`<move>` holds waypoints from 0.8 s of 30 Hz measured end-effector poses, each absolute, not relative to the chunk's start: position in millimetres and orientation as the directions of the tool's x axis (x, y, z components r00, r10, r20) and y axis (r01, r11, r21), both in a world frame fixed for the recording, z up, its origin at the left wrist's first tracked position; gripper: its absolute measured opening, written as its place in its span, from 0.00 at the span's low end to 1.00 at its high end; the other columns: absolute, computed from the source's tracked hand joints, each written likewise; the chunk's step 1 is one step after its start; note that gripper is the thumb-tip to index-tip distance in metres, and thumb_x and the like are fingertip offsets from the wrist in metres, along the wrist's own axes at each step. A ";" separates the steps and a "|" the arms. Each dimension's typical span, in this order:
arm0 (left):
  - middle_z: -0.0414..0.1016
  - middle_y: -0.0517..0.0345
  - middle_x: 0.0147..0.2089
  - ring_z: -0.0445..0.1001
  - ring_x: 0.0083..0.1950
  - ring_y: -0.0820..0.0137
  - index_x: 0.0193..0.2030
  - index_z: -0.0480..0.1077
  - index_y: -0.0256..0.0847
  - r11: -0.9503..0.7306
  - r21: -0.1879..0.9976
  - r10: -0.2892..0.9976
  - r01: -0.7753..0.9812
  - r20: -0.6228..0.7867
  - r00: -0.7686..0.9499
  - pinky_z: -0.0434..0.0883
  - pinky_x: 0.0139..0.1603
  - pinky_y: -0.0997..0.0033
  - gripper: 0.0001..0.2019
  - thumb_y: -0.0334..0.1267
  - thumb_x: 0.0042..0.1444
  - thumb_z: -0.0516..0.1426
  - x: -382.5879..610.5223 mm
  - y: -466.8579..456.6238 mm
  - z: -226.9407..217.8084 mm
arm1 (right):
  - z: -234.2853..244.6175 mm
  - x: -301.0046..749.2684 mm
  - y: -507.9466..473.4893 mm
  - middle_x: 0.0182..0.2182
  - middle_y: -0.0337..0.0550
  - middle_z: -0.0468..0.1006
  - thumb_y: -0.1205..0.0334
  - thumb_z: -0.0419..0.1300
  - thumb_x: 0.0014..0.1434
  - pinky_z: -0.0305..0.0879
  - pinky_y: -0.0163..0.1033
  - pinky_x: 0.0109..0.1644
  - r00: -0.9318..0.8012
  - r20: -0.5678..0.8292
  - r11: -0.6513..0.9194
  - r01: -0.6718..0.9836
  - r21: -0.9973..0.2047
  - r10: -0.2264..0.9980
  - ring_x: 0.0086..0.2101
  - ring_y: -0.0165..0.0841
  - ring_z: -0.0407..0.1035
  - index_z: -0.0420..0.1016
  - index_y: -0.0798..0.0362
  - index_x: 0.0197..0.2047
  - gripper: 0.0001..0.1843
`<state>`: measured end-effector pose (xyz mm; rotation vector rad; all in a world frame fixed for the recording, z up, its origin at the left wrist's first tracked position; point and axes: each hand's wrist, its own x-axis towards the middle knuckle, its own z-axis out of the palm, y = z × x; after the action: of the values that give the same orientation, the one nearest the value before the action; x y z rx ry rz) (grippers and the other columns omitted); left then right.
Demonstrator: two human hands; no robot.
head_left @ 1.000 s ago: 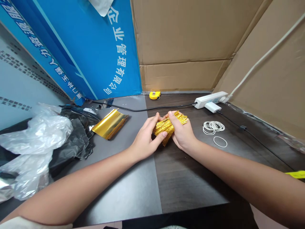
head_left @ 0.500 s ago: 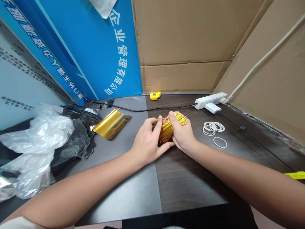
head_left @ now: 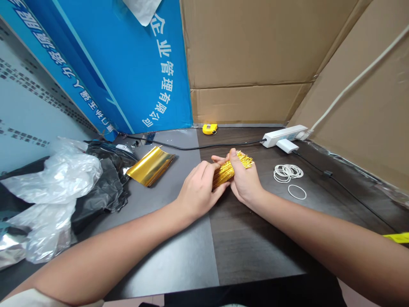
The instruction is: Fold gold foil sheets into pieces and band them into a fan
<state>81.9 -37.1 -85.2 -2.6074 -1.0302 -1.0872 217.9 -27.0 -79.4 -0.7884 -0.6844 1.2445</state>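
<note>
A bundle of thin gold twist ties (head_left: pixel 226 171) lies slanted between my two hands, just above the dark tabletop. My left hand (head_left: pixel 198 187) closes round its left end, fingers over the top and thumb along the near side. Around the right part, my right hand (head_left: pixel 245 179) is wrapped with its thumb pressed on top; the uneven right tips stick out past it. To the left rests a stack of flat gold strips (head_left: pixel 151 165). Several white rubber bands (head_left: pixel 288 172) lie to the right, with a single rubber band (head_left: pixel 297 192) apart from them.
A yellow tape measure (head_left: pixel 210 128) sits at the back. A white power strip (head_left: pixel 284 135) with a plugged-in adapter (head_left: pixel 287 146) stands back right, its black cable (head_left: pixel 223 145) crossing the table. Crumpled clear plastic bags (head_left: pixel 68 175) and black bags (head_left: pixel 108 187) cover the left. Cardboard walls (head_left: pixel 243 47) enclose the back.
My left hand's fingers have bent down over the bundle's left end and its thumb has drawn in against it. My right hand keeps its hold. The view has shifted slightly.
</note>
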 end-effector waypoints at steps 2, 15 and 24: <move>0.72 0.53 0.40 0.73 0.40 0.63 0.49 0.65 0.37 -0.754 0.118 0.539 0.647 0.674 0.505 0.73 0.39 0.65 0.11 0.39 0.63 0.59 81.7 -37.1 -85.3 | -79.6 217.8 -27.0 0.26 0.41 0.80 0.39 0.76 0.41 0.76 0.40 0.43 0.192 0.023 0.126 -0.548 -0.827 0.981 0.39 0.38 0.80 0.73 0.52 0.27 0.27; 0.75 0.44 0.51 0.75 0.51 0.59 0.57 0.63 0.37 -0.798 0.263 0.554 0.541 0.674 0.489 0.74 0.51 0.57 0.15 0.43 0.68 0.54 80.0 -35.5 -87.0 | -79.0 219.2 -25.6 0.23 0.37 0.77 0.41 0.77 0.39 0.78 0.44 0.40 0.179 0.019 0.123 -0.592 -0.797 0.984 0.31 0.37 0.79 0.72 0.52 0.26 0.27; 0.73 0.47 0.55 0.75 0.55 0.65 0.50 0.59 0.42 -0.349 0.937 0.885 0.002 0.329 0.330 0.75 0.54 0.63 0.22 0.53 0.61 0.62 89.9 -27.5 -100.5 | -79.5 220.3 -25.3 0.24 0.38 0.78 0.43 0.77 0.42 0.78 0.46 0.43 0.176 0.056 0.155 -0.616 -0.773 0.983 0.32 0.36 0.77 0.72 0.52 0.26 0.25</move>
<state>89.9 -27.5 -100.5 -3.1099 -1.5353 -2.2029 220.3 -25.3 -79.5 -0.6946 -0.6549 1.2705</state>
